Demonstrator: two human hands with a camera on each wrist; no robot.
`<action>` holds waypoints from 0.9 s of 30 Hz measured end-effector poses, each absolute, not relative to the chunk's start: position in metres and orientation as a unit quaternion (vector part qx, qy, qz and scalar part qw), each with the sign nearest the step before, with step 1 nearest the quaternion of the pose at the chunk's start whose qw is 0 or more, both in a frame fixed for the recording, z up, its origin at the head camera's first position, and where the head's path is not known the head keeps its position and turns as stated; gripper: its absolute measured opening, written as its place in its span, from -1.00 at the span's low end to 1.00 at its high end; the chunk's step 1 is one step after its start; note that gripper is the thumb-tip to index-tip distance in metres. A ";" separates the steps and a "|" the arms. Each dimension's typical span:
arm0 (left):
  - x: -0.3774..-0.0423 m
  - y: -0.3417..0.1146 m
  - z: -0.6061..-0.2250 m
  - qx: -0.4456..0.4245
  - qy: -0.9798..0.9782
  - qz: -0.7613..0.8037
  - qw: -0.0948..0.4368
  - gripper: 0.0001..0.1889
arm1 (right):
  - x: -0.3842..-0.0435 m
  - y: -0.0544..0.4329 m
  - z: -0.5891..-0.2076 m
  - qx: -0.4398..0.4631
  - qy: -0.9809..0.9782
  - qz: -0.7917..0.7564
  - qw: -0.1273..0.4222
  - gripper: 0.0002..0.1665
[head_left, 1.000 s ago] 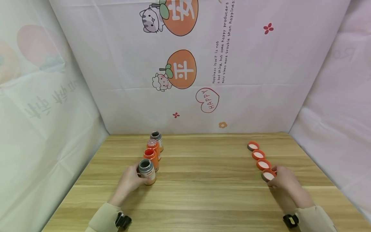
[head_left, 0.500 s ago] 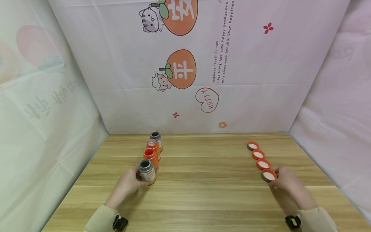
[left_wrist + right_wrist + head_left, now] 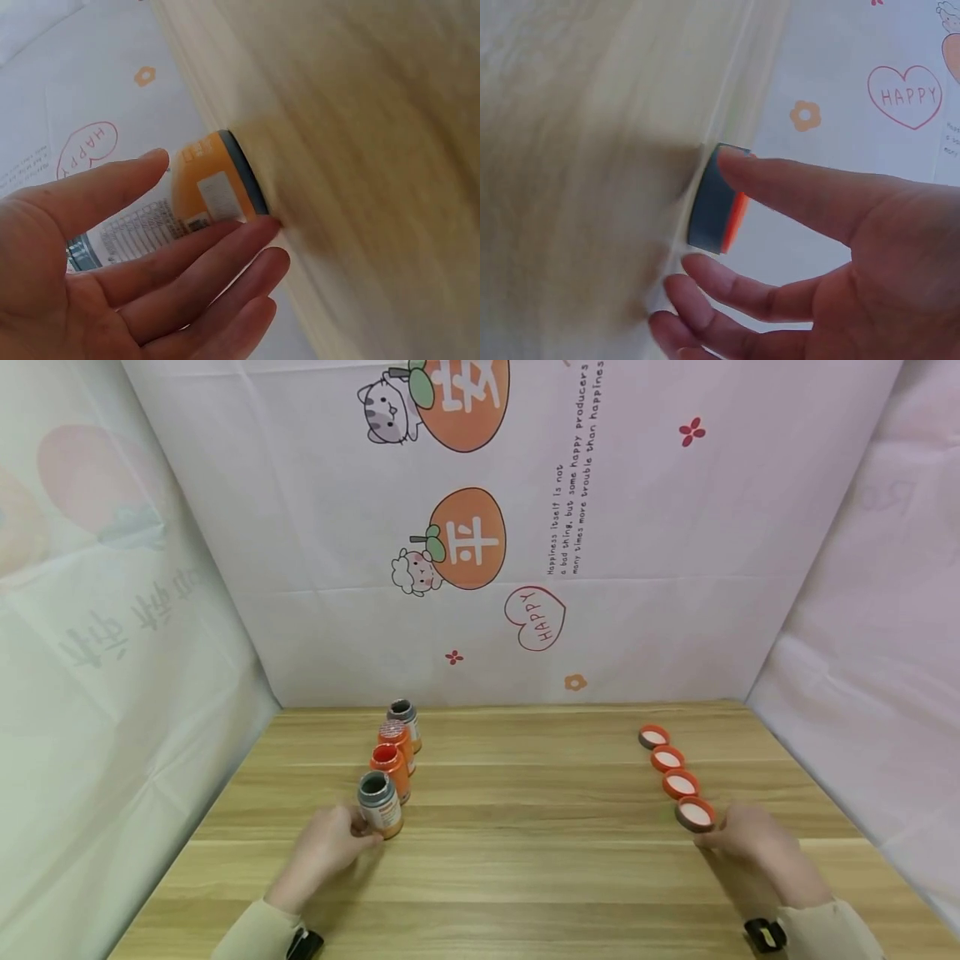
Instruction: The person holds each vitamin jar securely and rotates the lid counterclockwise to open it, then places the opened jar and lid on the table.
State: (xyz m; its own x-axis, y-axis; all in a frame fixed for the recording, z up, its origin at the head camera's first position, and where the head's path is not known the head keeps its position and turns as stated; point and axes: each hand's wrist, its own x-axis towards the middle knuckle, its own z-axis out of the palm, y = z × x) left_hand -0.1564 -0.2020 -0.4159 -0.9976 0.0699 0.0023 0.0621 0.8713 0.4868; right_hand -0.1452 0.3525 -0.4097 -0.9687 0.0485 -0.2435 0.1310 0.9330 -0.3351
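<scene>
The nearest jar (image 3: 381, 808), grey-necked with a white and orange label, stands uncapped at the front of a row on the left. Beside it is my left hand (image 3: 322, 852); in the left wrist view its thumb and fingers are spread apart next to the jar (image 3: 206, 184), not closed round it. On the right, the nearest lid (image 3: 695, 815), grey outside with an orange rim and white inside, lies inner side up. My right hand (image 3: 753, 847) is at its near right side, with thumb and fingers parted by the lid (image 3: 714, 202) in the right wrist view.
Behind the near jar stand an orange jar with a red opening (image 3: 390, 774), an orange jar with a whitish patterned top (image 3: 396, 743) and a grey jar (image 3: 405, 718). Several more lids (image 3: 680, 784) run back in a slanting row. A printed white cloth (image 3: 637, 635) backs the wooden table (image 3: 525, 860).
Both hands have loosened and drawn slightly back, the left from the near jar and the right from the near lid. The jars and lids stay in their rows.
</scene>
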 end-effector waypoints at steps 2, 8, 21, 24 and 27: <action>-0.153 -0.201 -0.416 0.035 0.969 0.243 0.010 -0.83 | -0.143 0.352 -0.409 0.046 0.976 -0.169 0.129 -0.47; -0.145 -0.196 -0.415 0.044 0.975 0.218 0.015 -0.87 | -0.140 0.345 -0.405 0.024 0.976 -0.163 0.140 -0.45; -0.135 -0.168 -0.415 0.132 0.962 0.240 0.019 -0.85 | -0.140 0.318 -0.401 -0.031 0.980 -0.166 0.110 -0.59; -0.135 -0.159 -0.416 0.156 0.953 0.258 0.016 -0.79 | -0.141 0.312 -0.401 -0.039 0.980 -0.166 0.100 -0.63; -0.137 -0.149 -0.416 0.172 0.947 0.271 0.014 -0.73 | -0.141 0.306 -0.400 -0.043 0.980 -0.169 0.092 -0.63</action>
